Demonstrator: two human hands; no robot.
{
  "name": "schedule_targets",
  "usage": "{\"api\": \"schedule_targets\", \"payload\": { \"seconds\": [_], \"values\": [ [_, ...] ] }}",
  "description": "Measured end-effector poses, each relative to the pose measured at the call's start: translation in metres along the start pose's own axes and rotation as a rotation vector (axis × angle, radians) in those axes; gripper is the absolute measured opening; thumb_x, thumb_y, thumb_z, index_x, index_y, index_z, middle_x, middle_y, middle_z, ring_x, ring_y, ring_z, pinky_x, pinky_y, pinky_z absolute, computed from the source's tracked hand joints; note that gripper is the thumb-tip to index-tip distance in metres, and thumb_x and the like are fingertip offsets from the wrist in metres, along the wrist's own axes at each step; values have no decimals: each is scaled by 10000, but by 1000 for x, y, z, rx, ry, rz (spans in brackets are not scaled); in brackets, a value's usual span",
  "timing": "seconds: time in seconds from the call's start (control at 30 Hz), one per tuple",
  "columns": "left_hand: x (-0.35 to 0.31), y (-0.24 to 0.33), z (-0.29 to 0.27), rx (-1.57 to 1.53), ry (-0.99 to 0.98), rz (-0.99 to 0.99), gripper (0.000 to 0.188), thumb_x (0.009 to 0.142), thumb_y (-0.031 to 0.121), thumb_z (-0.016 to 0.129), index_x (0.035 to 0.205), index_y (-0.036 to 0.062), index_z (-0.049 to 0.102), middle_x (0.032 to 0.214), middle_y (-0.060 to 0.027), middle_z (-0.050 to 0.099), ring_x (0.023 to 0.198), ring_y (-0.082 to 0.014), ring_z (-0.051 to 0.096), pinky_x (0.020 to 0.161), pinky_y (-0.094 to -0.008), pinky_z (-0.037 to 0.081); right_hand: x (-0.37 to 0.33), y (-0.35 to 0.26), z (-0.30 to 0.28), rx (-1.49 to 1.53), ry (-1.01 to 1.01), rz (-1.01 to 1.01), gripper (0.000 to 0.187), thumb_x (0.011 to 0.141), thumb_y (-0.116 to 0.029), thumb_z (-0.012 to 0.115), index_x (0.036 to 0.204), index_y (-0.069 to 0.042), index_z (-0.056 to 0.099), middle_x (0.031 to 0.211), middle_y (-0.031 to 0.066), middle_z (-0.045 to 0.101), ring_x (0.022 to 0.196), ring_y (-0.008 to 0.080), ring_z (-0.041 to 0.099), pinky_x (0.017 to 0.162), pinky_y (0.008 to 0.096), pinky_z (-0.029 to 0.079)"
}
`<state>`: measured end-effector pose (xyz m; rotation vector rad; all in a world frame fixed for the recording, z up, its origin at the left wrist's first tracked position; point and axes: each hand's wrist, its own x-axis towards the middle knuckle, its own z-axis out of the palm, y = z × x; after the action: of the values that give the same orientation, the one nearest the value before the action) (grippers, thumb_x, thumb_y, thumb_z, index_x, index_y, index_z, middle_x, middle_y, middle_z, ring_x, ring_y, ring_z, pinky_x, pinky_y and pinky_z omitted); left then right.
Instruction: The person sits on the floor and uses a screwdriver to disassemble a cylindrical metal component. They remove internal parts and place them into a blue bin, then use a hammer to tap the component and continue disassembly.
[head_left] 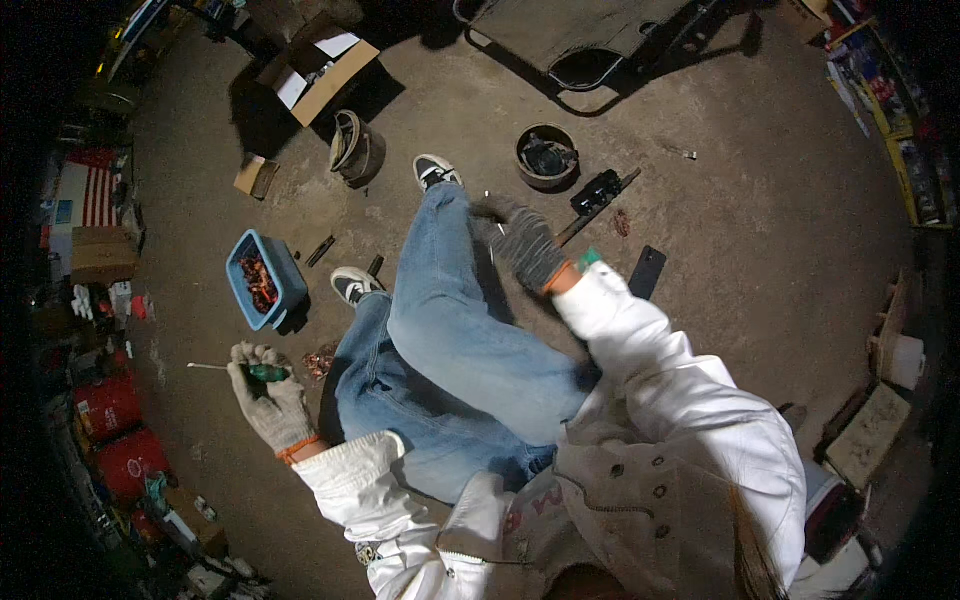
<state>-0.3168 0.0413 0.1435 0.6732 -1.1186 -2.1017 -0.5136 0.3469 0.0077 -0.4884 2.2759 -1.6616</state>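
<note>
My left hand (268,398), in a pale knit work glove with an orange cuff, is closed round a screwdriver with a green handle (267,373). Its thin shaft (208,367) points left, over the floor. My right hand (528,243), in a grey glove, reaches beside my right shin and is smeared by motion. Small shiny bits show by its fingers; what they belong to, and whether the hand grips them, I cannot make out. Close to that hand lie a dark bar (597,209) and a black part (597,191) on it.
A blue tub (286,272) of coppery scraps stands left of my feet. Ahead are a bucket (366,155), a round pot (549,181) with dark parts, and an open carton (338,84). A phone (648,270) lies right. A folding chair (590,70) stands at the back.
</note>
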Motion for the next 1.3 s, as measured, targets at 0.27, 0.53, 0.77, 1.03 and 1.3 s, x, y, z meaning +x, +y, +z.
{"api": "schedule_targets", "payload": {
  "seconds": [0.27, 0.53, 0.77, 1.03, 1.3],
  "values": [
    [11, -10, -7, -70, 117, -160, 227, 953, 243, 568, 1049, 38, 593, 922, -56, 610, 826, -159, 564, 743, -287, 482, -23, 231, -30, -1031, -215, 410, 344, 826, -316, 592, 1025, -40, 640, 1117, 180, 609, 1082, 351, 553, 926, 419, 438],
    [8, -6, 5, -75, 94, -105, 216, 954, 212, 564, 1082, 38, 580, 962, -65, 595, 845, -169, 562, 769, -309, 486, -1, 318, -42, -1259, -364, -2, 143, 790, -105, 557, 885, -71, 659, 1006, 149, 641, 1005, 323, 595, 844, 424, 477],
    [5, -6, 8, -126, 140, -91, 208, 969, 214, 529, 1070, 35, 557, 940, -76, 564, 843, -165, 538, 768, -309, 480, 33, 286, -37, -1318, -813, 31, 258, 657, -266, 715, 842, -86, 702, 892, 150, 684, 867, 353, 650, 768, 435, 517],
    [7, -8, 5, -222, 194, -56, 226, 946, 168, 557, 1074, -18, 556, 931, -99, 535, 843, -197, 508, 762, -325, 451, 0, 197, -49, -1105, -1177, 292, 537, 733, -347, 688, 1213, -124, 594, 1191, 181, 609, 1101, 358, 583, 934, 438, 464],
    [3, -13, -2, -348, 178, -134, 211, 956, 184, 544, 1065, 4, 561, 927, -85, 561, 809, -188, 543, 730, -316, 484, -55, 174, -66, -1011, -955, 535, 526, 821, -446, 595, 1204, -85, 568, 1177, 232, 599, 1095, 388, 577, 933, 445, 452]
  ]
}}
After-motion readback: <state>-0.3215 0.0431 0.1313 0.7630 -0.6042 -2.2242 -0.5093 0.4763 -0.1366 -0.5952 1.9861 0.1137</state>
